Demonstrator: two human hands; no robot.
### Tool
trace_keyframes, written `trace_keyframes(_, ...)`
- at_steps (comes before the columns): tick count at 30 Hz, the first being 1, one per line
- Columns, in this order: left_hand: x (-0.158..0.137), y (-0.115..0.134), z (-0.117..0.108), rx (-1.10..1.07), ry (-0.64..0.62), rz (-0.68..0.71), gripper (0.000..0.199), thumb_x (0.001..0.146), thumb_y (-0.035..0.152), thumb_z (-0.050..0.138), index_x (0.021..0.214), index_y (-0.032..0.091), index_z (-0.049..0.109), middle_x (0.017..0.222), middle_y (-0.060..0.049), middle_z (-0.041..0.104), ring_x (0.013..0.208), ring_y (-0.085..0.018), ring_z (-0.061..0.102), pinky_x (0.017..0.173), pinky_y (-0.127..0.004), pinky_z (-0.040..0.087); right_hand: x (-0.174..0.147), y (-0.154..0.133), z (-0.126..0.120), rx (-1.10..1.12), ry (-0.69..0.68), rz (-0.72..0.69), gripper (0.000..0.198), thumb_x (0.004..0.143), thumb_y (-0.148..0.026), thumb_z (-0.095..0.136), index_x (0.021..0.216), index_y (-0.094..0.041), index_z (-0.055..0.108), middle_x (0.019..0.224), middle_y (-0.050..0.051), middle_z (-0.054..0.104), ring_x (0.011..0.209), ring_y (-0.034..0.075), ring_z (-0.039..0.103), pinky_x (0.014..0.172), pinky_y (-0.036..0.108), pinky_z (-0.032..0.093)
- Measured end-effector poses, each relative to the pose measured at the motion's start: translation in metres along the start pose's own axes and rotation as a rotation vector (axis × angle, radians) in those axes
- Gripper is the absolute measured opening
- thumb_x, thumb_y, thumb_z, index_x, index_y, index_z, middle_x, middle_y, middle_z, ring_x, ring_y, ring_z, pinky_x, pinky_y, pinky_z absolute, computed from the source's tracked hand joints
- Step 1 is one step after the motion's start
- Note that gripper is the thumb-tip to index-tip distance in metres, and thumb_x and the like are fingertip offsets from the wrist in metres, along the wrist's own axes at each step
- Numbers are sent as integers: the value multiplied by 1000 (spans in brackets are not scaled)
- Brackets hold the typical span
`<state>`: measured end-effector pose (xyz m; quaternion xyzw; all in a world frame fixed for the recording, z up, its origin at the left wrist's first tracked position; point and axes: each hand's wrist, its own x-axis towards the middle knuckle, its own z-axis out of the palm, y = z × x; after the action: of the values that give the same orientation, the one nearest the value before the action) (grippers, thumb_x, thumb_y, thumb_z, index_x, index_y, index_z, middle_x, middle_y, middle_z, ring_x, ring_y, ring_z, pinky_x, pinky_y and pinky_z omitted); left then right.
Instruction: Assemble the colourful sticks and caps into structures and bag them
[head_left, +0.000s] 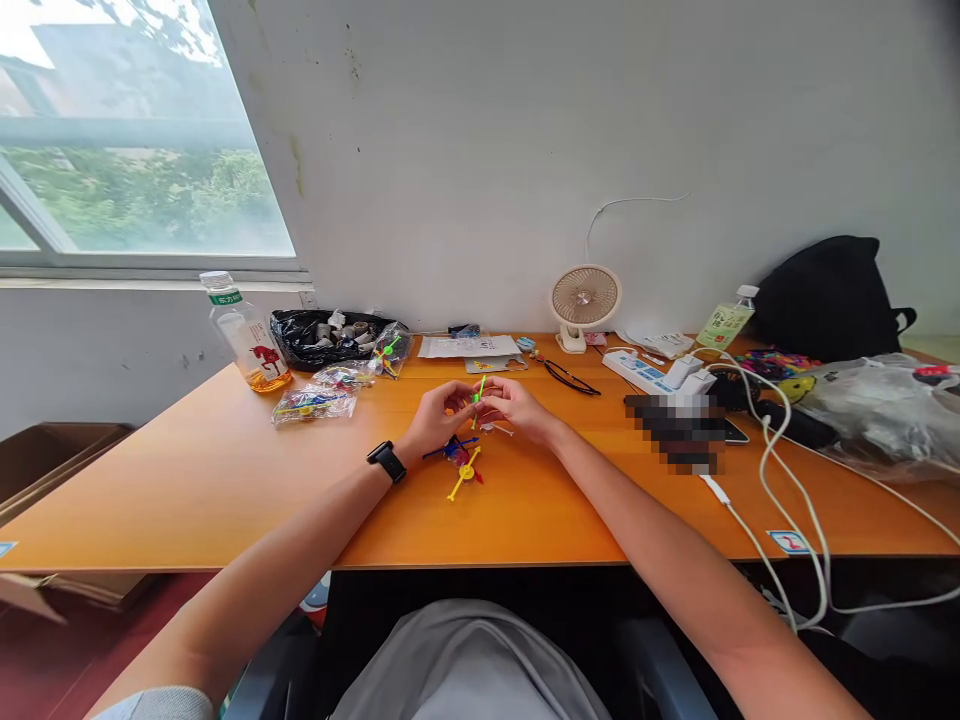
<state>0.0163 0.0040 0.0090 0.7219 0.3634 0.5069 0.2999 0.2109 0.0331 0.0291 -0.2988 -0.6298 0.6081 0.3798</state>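
Observation:
My left hand [441,414] and my right hand [521,412] meet over the middle of the table. Between their fingertips they pinch a small bright green plastic arrow-shaped piece [481,386], held upright. Just below lie a yellow plastic arrow piece [466,474] with a round centre, a blue arrow piece [452,450] and a red piece [479,478] partly under the yellow one. A whitish arrow-like piece [498,429] rests under my right hand, partly hidden. A black watch [387,461] is on my left wrist.
Clear packets of coloured pieces [315,404] lie left, near a bottle [251,340] and a black plastic bag [296,340]. Behind are papers [469,347] and a small fan [585,297]. A power strip [641,373], white cables [802,490] and a clear bag [885,410] occupy the right.

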Motion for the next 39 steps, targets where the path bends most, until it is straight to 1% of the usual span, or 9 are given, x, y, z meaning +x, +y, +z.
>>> trace_keyframes(7, -1, 4, 1, -119, -54, 11, 35, 91, 44, 76, 108, 15, 67, 95, -7, 70, 84, -17, 66, 78, -29, 54, 4, 2, -3, -39, -25, -18, 28, 74, -26, 71, 99, -19, 59, 75, -1, 71, 61, 14, 69, 61, 27, 58)
trace_keyframes(12, -2, 6, -1, -99, -108, 5, 27, 86, 36, 79, 91, 15, 63, 85, -3, 68, 74, -14, 62, 70, -26, 50, 4, 7, 0, -160, -116, -31, 22, 76, -29, 65, 94, -20, 56, 63, -6, 62, 52, 12, 58, 51, 22, 46)
trace_keyframes(15, -1, 7, -6, -46, -96, 0, 24, 86, 31, 75, 79, 16, 58, 75, 0, 62, 66, -11, 55, 62, -24, 45, 6, 9, -4, -242, -81, -39, 16, 81, -28, 60, 94, -20, 58, 61, -8, 53, 49, 9, 47, 49, 20, 38)
trace_keyframes(17, 1, 5, -13, -12, -75, -12, 24, 86, 31, 73, 76, 17, 56, 73, 0, 62, 65, -12, 56, 62, -24, 46, 7, 10, -13, -368, 15, -69, 16, 85, -25, 55, 98, -18, 63, 62, -7, 53, 52, 10, 46, 52, 21, 37)
trace_keyframes(20, 5, -5, -27, 65, -71, -44, 19, 84, 32, 73, 84, 18, 61, 83, -2, 69, 73, -16, 65, 70, -27, 54, 7, 12, -31, -719, 194, -109, 28, 87, -17, 55, 111, -15, 70, 78, 1, 65, 68, 14, 56, 65, 24, 43)
trace_keyframes(24, 8, -23, -48, 345, -120, -33, 22, 83, 29, 70, 103, 20, 71, 104, -6, 77, 92, -22, 72, 83, -33, 57, 0, 10, -43, -1088, 157, -82, 26, 88, -17, 65, 111, -14, 75, 98, 10, 74, 81, 18, 62, 76, 28, 45)
trace_keyframes(29, 8, -30, -60, 547, -145, -95, 23, 84, 27, 63, 101, 21, 77, 86, -5, 77, 75, -21, 69, 70, -30, 53, -9, -1, -26, -972, 47, -64, 24, 95, -25, 62, 115, -18, 74, 82, 4, 73, 69, 15, 61, 64, 26, 41)
trace_keyframes(32, 8, -28, -58, 503, -103, -118, 23, 84, 24, 61, 99, 21, 78, 79, -4, 74, 66, -19, 65, 62, -28, 49, -13, -8, -17, -925, 26, -103, 13, 95, -28, 64, 97, -19, 73, 80, 3, 72, 67, 15, 60, 60, 25, 38)
trace_keyframes(39, 8, -33, -52, 412, 1, -116, 23, 87, 19, 58, 103, 20, 76, 99, -8, 74, 73, -19, 64, 68, -30, 52, -23, -27, -27, -807, -136, 56, 7, 85, -25, 70, 90, -20, 71, 73, 1, 68, 61, 14, 56, 55, 24, 38)
